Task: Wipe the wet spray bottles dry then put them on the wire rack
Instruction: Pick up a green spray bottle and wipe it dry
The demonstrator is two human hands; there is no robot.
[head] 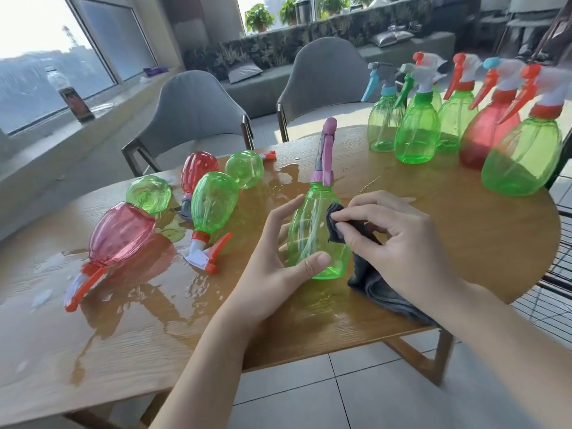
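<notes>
My left hand point(275, 261) grips a green spray bottle with a purple trigger head point(312, 230), held upright just above the wet wooden table point(154, 329). My right hand point(393, 239) pinches a dark grey cloth point(368, 274) and presses it against the bottle's right side. Several wet bottles lie on their sides at the left: a pink one point(117, 239), a green one with an orange trigger point(213, 209), a red one point(198, 171) and two more green ones point(148, 193) point(244, 168). The wire rack point(554, 292) shows at the right edge.
Several upright green and red spray bottles point(418, 131) stand at the table's far right. Puddles of water point(297, 178) cover the table's middle and left. Two grey chairs point(198, 113) stand behind the table. A dark bottle point(74, 97) sits on the window sill.
</notes>
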